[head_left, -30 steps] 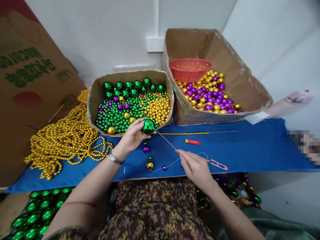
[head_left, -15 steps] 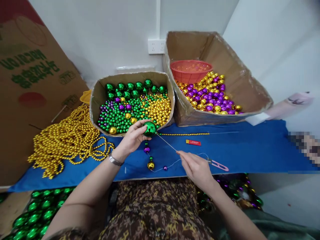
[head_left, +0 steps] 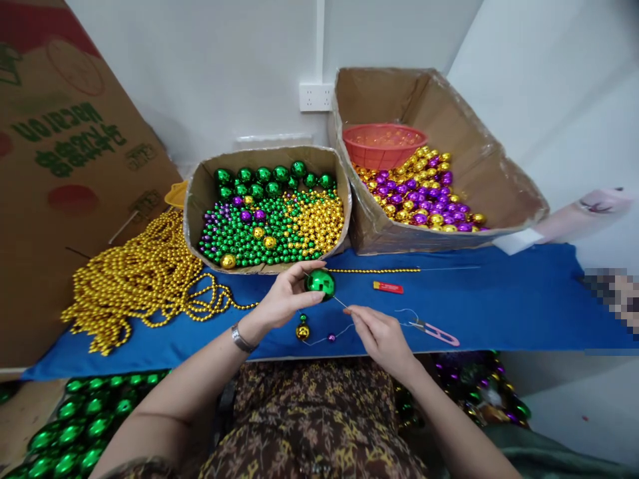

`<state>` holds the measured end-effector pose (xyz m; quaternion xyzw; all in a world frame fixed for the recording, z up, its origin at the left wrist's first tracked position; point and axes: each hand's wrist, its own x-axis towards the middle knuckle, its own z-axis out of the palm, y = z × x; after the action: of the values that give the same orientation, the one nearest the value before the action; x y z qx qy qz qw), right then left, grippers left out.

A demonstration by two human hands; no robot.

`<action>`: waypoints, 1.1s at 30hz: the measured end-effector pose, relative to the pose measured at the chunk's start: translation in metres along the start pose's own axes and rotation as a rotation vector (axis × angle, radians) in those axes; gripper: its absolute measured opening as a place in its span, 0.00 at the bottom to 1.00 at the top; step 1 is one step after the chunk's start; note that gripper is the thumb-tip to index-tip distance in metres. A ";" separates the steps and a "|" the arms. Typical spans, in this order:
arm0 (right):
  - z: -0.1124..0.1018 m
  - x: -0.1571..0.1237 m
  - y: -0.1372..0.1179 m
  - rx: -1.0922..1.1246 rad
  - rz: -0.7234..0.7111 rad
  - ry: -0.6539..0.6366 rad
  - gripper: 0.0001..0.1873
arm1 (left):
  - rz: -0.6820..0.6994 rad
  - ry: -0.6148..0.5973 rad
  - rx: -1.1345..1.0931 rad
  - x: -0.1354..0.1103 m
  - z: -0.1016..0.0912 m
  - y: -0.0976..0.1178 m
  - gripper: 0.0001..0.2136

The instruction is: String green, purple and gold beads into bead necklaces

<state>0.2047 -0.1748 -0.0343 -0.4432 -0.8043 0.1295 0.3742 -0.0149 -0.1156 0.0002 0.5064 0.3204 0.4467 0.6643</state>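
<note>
Head camera shows me a large glossy green ball (head_left: 320,285) just in front of the brown cardboard box (head_left: 202,183), held between left fingers (head_left: 304,267), seemingly to steady it against the thin needle-like rod (head_left: 339,303) right fingers (head_left: 357,314) pinch. Since the earlier frame, the ball has cleared the box's rim and less rod shows.

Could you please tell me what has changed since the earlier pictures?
The left hand has drawn the large green ball nearer and rightward, closer to the right hand, so less of the thin needle or cord shows between them. Neither hand has visibly taken up or let go of anything. The red lighter and pink-handled snips lie where they were.
</note>
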 end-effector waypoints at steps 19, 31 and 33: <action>-0.001 -0.005 0.010 -0.117 0.105 0.064 0.14 | 0.008 0.013 1.580 0.095 -0.044 0.009 0.06; 0.000 -0.004 0.004 -0.113 0.098 0.067 0.13 | -0.087 0.147 -0.025 0.046 -0.027 0.023 0.13; 0.001 -0.003 0.003 -0.120 0.087 0.067 0.14 | -0.121 0.149 -0.092 0.041 -0.022 0.024 0.12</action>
<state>0.2071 -0.1752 -0.0381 -0.5034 -0.7776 0.0824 0.3677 -0.0250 -0.0677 0.0184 0.4204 0.3781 0.4564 0.6871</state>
